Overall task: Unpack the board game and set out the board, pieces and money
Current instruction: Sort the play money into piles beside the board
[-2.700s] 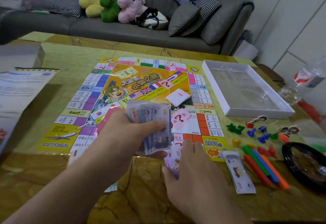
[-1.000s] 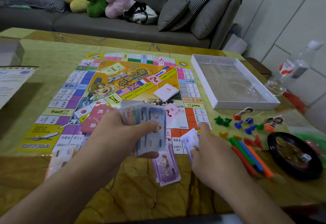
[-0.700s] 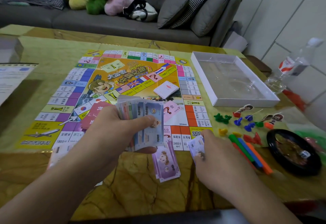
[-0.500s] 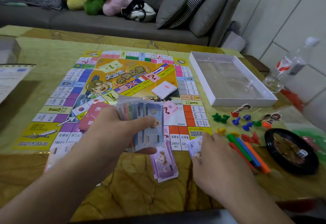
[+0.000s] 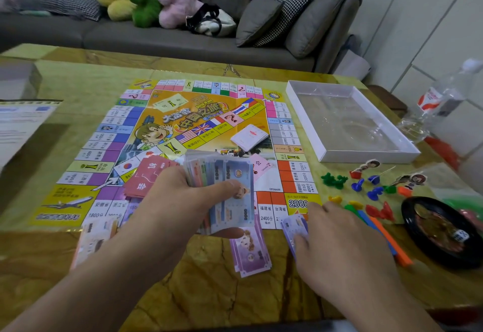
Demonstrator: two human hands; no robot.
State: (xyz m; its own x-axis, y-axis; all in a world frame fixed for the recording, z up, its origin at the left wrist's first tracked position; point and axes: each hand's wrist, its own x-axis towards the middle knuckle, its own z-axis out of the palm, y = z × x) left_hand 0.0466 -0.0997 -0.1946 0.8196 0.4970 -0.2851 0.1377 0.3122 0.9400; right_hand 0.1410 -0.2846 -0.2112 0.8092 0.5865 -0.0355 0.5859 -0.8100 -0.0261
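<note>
My left hand [image 5: 183, 201] grips a fanned stack of notes [image 5: 224, 187] over the board's [image 5: 183, 133] near edge, my right hand [image 5: 337, 242] pinches 1 lilac note [image 5: 294, 227] at the board corner, a purple pile [image 5: 251, 250] lying between them on bare desk [image 5: 209, 292].

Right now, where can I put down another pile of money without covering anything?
Bare table shows in front of the purple notes, under the arms, and at the far edge behind the board. It is crowded right of the board, where the pawns, sticks and black dish lie.
</note>
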